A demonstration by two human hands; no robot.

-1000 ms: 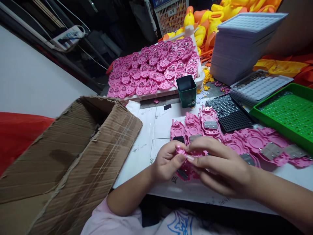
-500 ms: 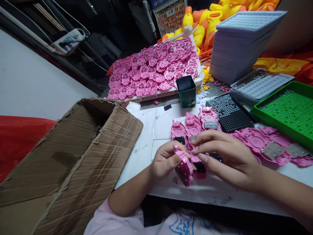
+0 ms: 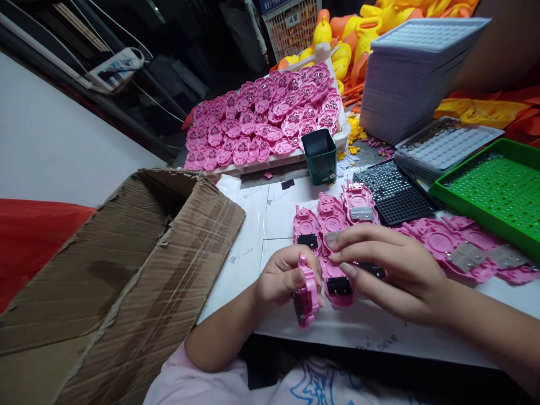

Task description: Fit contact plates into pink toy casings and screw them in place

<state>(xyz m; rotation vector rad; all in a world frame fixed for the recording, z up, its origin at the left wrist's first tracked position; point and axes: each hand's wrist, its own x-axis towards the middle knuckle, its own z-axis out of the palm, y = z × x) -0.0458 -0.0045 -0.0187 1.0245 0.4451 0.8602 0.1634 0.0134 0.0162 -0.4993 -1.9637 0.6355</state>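
Observation:
My left hand [image 3: 284, 275] grips a pink plastic part [image 3: 309, 295], tilted on edge, with a dark piece on its left side. To its right, my right hand [image 3: 392, 270] hovers over other pink parts, fingers apart and stretched toward the left, with nothing visible between them. Just beneath its fingertips lies a pink part with a black plate [image 3: 338, 286]. Behind the hands are another black-plated pink part [image 3: 306, 225] and one with a grey metal plate [image 3: 358, 197]. Several pink parts with grey plates [image 3: 439, 239] overlap at the right.
An open cardboard box [image 3: 181, 253] stands at the left. Beyond the hands are a green cup [image 3: 320, 163] and a white tray [image 3: 270, 163] of pink parts. A black perforated tray [image 3: 405, 202], green tray [image 3: 464, 194] and stacked white trays [image 3: 413, 84] stand at the right.
The pink part in my left hand has moved slightly left, away from my right hand, and turned more upright. My right hand has barely moved.

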